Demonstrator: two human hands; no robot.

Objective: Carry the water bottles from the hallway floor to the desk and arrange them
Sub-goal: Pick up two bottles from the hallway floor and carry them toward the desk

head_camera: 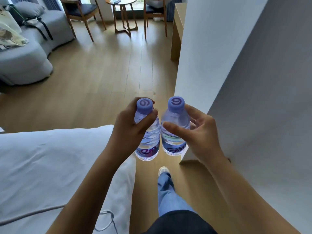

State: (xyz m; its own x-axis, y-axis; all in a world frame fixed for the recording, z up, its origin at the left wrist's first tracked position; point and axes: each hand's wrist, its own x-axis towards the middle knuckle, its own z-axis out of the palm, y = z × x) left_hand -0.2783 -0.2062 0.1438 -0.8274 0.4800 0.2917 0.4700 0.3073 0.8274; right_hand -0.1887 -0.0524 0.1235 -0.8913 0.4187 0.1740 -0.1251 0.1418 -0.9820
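I hold two clear water bottles with purple caps upright in front of me, side by side above the wooden floor. My left hand (130, 125) grips the left bottle (149, 146) around its neck and shoulder. My right hand (194, 132) holds the right bottle (174, 130) with thumb in front and fingers behind it. The two bottles almost touch. A light wooden desk (177, 31) shows partly past the white wall corner at the far right.
A white bed (50, 166) with a cable on it lies at my left. A white wall (236, 73) stands close on the right. Ahead are a grey sofa (33, 48), two wooden chairs (81, 14) and a small round table (123, 7). My leg and shoe (163, 171) step forward.
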